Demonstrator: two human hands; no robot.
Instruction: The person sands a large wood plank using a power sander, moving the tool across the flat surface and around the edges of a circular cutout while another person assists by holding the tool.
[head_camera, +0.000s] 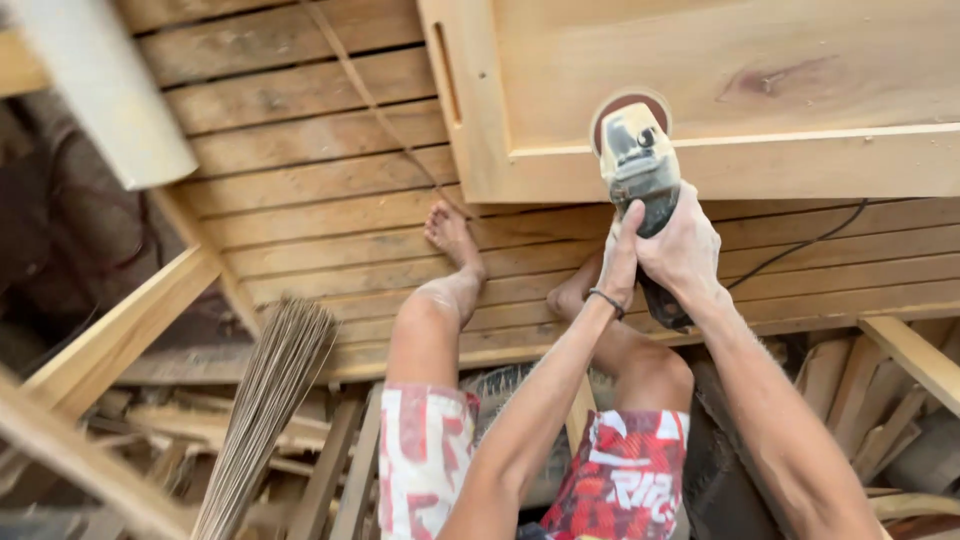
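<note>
Both hands clamp angle grinder (640, 170) on wooden panel (740, 90).
Left hand (622, 250), right hand (685, 250) closed round body; likely heavy, rigid; grip mid-body, clear of disc.

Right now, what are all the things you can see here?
Sander: one, grey and cream, pressed on the panel's lower edge.
Wooden panel: one, pale wood, top right.
Plank floor: brown slats, under the feet.
Broom: one, brown bristles, lower left.
Power cord: one, black, trailing right from the sander.
Loose timber: several pale pieces, left and bottom.
Shorts: red and white, bottom.
Feet: two, bare, on the planks.
Left hand: grip on the sander.
Right hand: grip on the sander.
</note>
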